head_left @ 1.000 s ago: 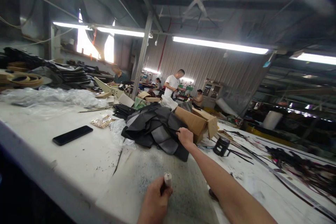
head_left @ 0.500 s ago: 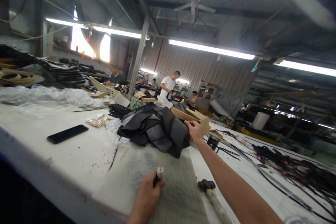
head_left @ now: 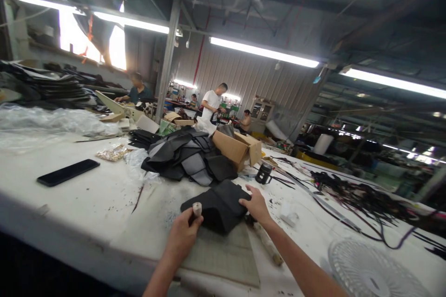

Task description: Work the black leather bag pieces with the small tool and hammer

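My left hand (head_left: 181,234) is closed round a short white cylinder-shaped tool (head_left: 197,209), held upright with its lower end hidden. In my right hand (head_left: 257,203), thumb and fingers pinch the right edge of a folded black leather-like piece (head_left: 218,204). That piece hangs over a greenish-grey mat (head_left: 230,264), its left part just behind my left hand. Farther back lies a heap of similar black pieces (head_left: 190,155). A pale-handled tool (head_left: 268,245) rests beneath my right wrist, its dark head mostly hidden.
Behind the heap stands an open cardboard box (head_left: 230,146). A black cup (head_left: 264,173) is to its right. On the left lie a phone (head_left: 68,172) and a bag of small gold-coloured parts (head_left: 113,152). A round white fan grille (head_left: 372,264) occupies the near right. Several people work farther off.
My right hand has drawn a black piece off the heap toward me, over the mat. My left hand still grips the white tool. The view has shifted, bringing the fan grille in.
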`<act>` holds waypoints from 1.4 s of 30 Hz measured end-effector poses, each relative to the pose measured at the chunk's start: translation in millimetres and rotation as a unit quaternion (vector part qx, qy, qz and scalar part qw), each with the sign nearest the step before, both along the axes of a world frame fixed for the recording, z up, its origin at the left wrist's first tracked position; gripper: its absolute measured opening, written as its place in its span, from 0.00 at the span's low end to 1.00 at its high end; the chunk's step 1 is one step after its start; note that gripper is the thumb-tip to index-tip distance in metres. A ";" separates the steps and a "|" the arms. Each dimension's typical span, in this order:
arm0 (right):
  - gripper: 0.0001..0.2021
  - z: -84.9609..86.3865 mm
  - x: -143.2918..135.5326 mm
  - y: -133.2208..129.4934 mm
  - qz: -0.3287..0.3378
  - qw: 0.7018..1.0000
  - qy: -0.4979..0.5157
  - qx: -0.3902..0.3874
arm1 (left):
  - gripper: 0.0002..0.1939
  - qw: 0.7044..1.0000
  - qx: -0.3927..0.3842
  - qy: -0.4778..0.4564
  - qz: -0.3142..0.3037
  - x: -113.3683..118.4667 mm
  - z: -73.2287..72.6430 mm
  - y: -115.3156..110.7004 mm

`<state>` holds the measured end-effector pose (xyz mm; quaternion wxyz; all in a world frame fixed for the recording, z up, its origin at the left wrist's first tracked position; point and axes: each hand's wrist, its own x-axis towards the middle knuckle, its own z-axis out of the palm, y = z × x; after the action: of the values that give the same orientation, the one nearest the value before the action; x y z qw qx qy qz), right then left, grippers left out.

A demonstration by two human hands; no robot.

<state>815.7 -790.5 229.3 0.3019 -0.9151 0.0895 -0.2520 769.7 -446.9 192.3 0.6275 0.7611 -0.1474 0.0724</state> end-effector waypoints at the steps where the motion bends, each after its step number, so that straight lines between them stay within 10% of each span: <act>1: 0.26 -4.0 2.5 -3.9 -0.005 1.000 0.017 0.007 | 0.13 1.000 0.002 -0.001 0.002 0.3 0.1 -0.2; 10: 0.05 -4.3 6.3 8.1 0.033 0.999 0.022 0.006 | 0.15 1.000 0.005 0.009 0.002 0.8 2.0 -0.2; 19: 0.27 -11.0 -66.5 75.4 0.273 0.952 -0.017 -0.134 | 0.20 0.999 -0.008 0.015 0.028 0.7 6.9 2.0; 33: 0.28 -18.0 -75.8 83.0 0.286 0.938 -0.013 -0.198 | 0.16 1.000 -0.007 0.007 0.020 2.9 1.1 0.1; 42: 0.13 27.0 -64.2 97.5 0.376 0.920 0.072 -0.080 | 0.16 0.999 -0.019 0.009 0.037 3.0 3.7 3.4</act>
<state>751.4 -693.0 256.3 0.2928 -0.9181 -0.2602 -0.0598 772.7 -443.5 196.0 0.6400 0.7546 -0.1123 0.0912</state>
